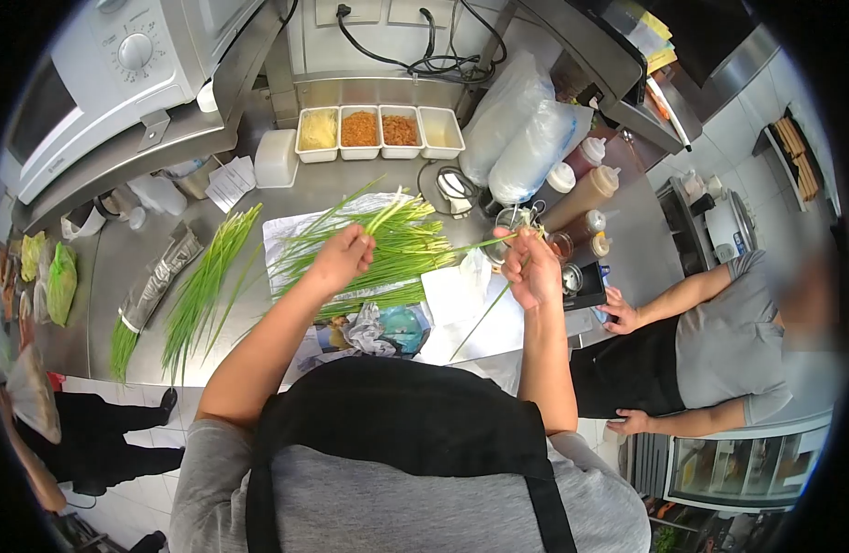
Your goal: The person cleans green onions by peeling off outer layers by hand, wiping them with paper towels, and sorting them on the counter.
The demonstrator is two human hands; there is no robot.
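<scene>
A large heap of green chives (388,249) lies on white paper (291,230) in the middle of the steel counter. Over the heap's upper part, my left hand (344,253) is closed on the pale ends of a few chives. To the right, my right hand (535,267) pinches chive stalks, one of which hangs down toward a white sheet (484,323). Crumpled plastic and paper (378,329) lie just below the heap. A second chive bunch (203,286) rests to the left, beside a bunch wrapped in foil-like paper (162,272).
Four white tubs (378,152) stand along the back, with plastic bags (526,129) and sauce bottles (586,194) at right. A microwave (120,74) is at upper left. One person (719,346) stands at the right, a hand on the counter; another (102,438) is at lower left.
</scene>
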